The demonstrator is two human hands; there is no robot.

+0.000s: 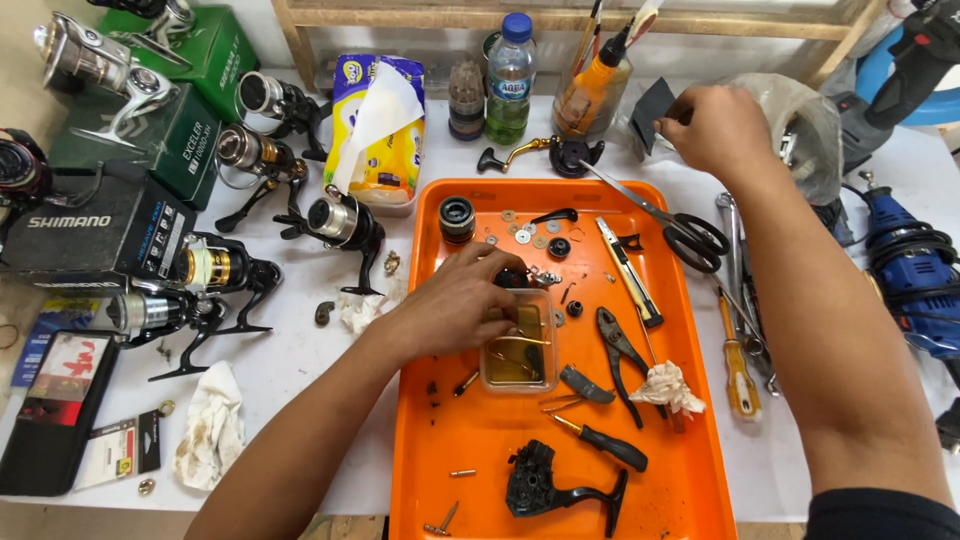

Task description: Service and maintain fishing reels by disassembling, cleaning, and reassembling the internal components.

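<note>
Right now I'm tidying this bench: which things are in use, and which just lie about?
In use:
left hand over clear plastic tub
right hand at grey plastic bag
orange tray

Lying about:
black-handled scissors
black pliers
tissue pack
blue power drill

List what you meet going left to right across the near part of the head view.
Black case → stained rag → orange tray → black reel body → orange-handled screwdriver
</note>
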